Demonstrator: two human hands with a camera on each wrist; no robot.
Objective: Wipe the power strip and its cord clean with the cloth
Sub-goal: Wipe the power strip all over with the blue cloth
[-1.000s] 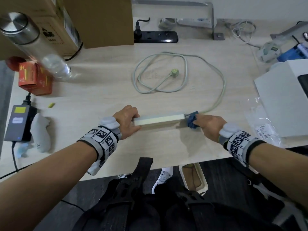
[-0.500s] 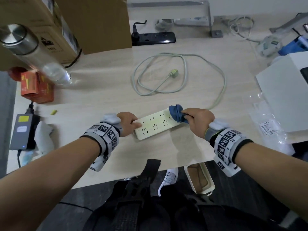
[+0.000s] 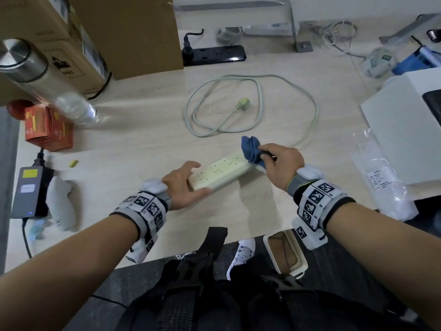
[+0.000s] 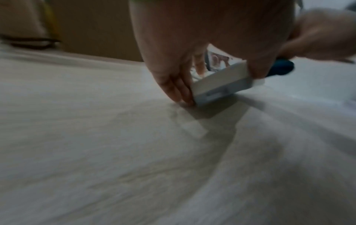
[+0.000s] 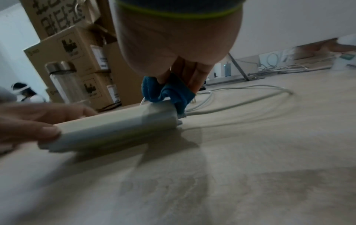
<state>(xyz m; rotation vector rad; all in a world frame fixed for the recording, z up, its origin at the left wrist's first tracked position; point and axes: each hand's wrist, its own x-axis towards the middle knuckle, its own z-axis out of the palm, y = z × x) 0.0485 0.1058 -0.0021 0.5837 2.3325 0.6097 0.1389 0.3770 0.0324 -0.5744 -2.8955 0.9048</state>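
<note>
A cream power strip lies sockets-up and slanted on the pale wooden desk. My left hand grips its near left end, fingers on one long side and thumb on the other. My right hand pinches a bunched blue cloth and presses it on the strip's far right end. The grey cord leaves that end and runs in a wide loop behind, with its plug lying inside the loop.
Cardboard boxes and a steel-capped bottle stand at the back left. An orange box and a power adapter sit left. A black power strip lies behind, a white device and plastic bag right.
The strip went from standing on its edge to lying sockets-up and slanted. My right hand with the cloth has shifted from the cord end up onto the strip's right end.
</note>
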